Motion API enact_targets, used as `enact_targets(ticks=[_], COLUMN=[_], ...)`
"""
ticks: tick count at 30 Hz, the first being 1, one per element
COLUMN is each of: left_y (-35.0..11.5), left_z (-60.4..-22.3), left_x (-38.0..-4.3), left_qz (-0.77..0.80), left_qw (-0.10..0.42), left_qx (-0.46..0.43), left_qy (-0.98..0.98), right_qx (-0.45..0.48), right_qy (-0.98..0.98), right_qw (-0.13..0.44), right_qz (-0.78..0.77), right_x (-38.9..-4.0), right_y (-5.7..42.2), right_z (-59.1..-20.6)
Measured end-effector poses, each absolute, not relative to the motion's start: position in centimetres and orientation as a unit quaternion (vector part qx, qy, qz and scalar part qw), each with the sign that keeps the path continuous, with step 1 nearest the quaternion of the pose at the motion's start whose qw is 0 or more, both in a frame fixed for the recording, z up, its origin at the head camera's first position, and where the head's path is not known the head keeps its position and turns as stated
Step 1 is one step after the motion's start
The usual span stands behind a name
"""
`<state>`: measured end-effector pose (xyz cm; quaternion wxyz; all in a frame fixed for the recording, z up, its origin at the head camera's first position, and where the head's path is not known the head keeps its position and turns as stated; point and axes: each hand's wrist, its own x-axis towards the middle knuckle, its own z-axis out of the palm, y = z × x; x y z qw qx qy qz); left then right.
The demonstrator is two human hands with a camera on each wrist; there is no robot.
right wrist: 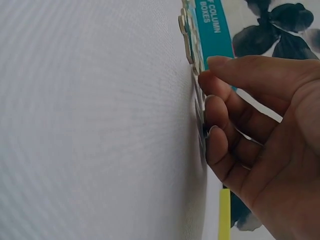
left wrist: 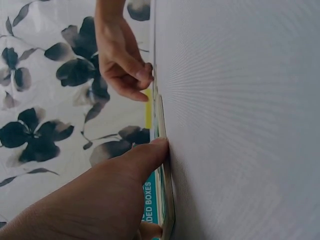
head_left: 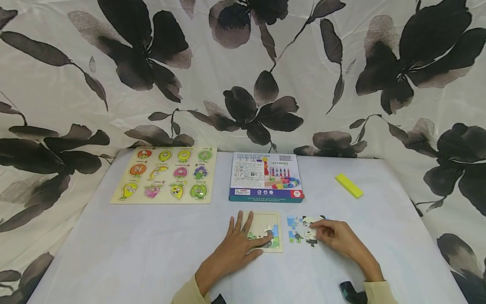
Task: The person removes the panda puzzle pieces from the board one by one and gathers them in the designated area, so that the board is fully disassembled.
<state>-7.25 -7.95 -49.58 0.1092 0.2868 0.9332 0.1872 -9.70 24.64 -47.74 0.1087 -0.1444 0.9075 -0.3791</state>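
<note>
My left hand (head_left: 236,242) lies spread over a small wooden puzzle board (head_left: 280,236), its fingers straight across it. Green and blue fitted pieces (head_left: 274,231) show beside the index finger. In the left wrist view the left thumb (left wrist: 145,155) presses at the board's edge. To the right of the board lie several loose jigsaw pieces (head_left: 295,236), some with black-and-white panda parts. My right hand (head_left: 338,238) is over their right side, thumb and index finger pinching at a panda puzzle piece (head_left: 312,237); the other fingers curl low beside thin pieces (right wrist: 199,117) in the right wrist view.
Behind the board lies a boxed bead set (head_left: 265,196). A fruit puzzle board (head_left: 163,175) is at the back left, a yellow block (head_left: 349,185) at the back right. A black object (head_left: 351,292) sits by the right sleeve. Floral cloth (head_left: 243,63) hangs behind the white table (head_left: 133,249).
</note>
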Motion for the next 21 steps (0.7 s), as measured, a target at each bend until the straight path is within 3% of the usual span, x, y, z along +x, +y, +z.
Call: enact_targets(ticks=[12,21], left_y=[-8.0,-8.1], left_z=[-49.3,-49.2], left_x=[-7.1,-7.1], left_qz=[0.197,0.201], left_qw=[0.106,0.107], left_qx=[0.292,0.295], left_qy=[0.93,0.928], right_qx=[-0.136,-0.138], right_qy=[0.907,0.909], right_qw=[0.111,0.076], right_qz=[-0.382,-0.387], right_x=[-9.9,-10.7], right_y=[24.5,22.1], right_z=[-47.5,-46.7])
